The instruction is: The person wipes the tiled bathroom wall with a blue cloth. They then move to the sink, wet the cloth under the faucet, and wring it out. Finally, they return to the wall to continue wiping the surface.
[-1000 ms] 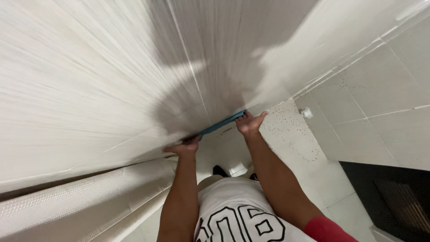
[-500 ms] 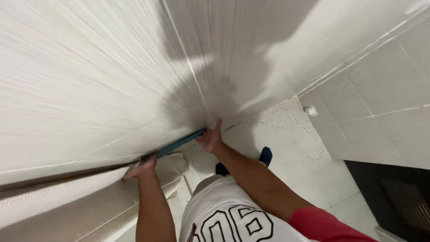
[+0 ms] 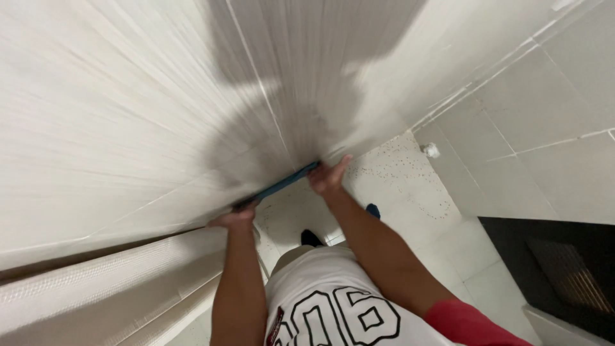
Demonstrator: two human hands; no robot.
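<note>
A long, thin teal-blue tool (image 3: pixel 282 185), seen edge-on, lies flat against the white tiled wall (image 3: pixel 128 115). My left hand (image 3: pixel 232 218) grips its lower left end, fingers curled. My right hand (image 3: pixel 328 176) presses its upper right end against the wall. Both forearms reach up from my white shirt with black numerals and red sleeve. The tool's face is hidden.
A second tiled wall (image 3: pixel 544 115) meets the first at a corner on the right. Below lies a white speckled floor (image 3: pixel 403 186) with a small round drain fitting (image 3: pixel 431 150). My dark shoes (image 3: pixel 312 238) stand on it. A dark opening (image 3: pixel 557 269) sits lower right. A textured white band (image 3: pixel 96 282) runs lower left.
Both hands and the blue tool slid left and down along the wall, then back right and up to about the earlier spot. My feet shifted.
</note>
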